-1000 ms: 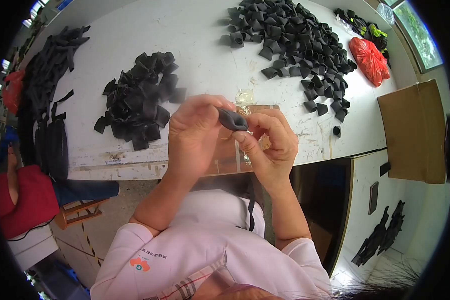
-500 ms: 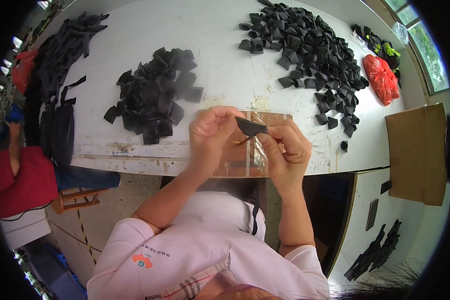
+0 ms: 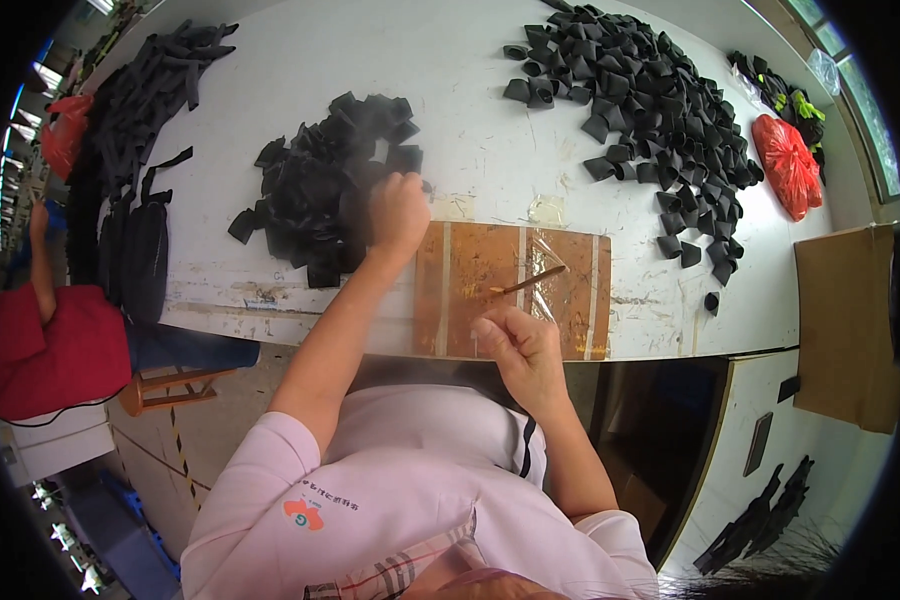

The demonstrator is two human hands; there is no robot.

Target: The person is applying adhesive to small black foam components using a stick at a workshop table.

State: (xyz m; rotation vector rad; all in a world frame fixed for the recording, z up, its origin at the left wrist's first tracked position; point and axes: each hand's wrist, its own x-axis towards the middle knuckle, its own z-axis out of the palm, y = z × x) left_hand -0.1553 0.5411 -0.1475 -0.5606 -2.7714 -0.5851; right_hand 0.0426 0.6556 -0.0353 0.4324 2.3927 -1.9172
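My left hand (image 3: 400,213) is closed at the right edge of a loose pile of flat black fabric-like pieces (image 3: 310,200). Its fingertips are tucked beside one piece, so what they grip, if anything, is hidden. Lower down, my right hand (image 3: 522,352) hovers over the near part of a brown board (image 3: 480,260), fingers curled in and nothing showing between them. A thin dark stick (image 3: 535,280) with a paler tip lies slantwise on the board, just beyond my right hand. Pale tape strips cross the board.
At the far right spreads a large heap of folded black loops (image 3: 650,110), with a red plastic bag (image 3: 787,165) beside it. A cardboard box (image 3: 850,325) stands at the right edge. Long black strips (image 3: 155,80) lie far left. Another person's red sleeve (image 3: 55,350) shows at left.
Both hands held a black piece over the board; now they are apart and it is not seen in them. My left hand moved left to the pile, my right hand down and left.
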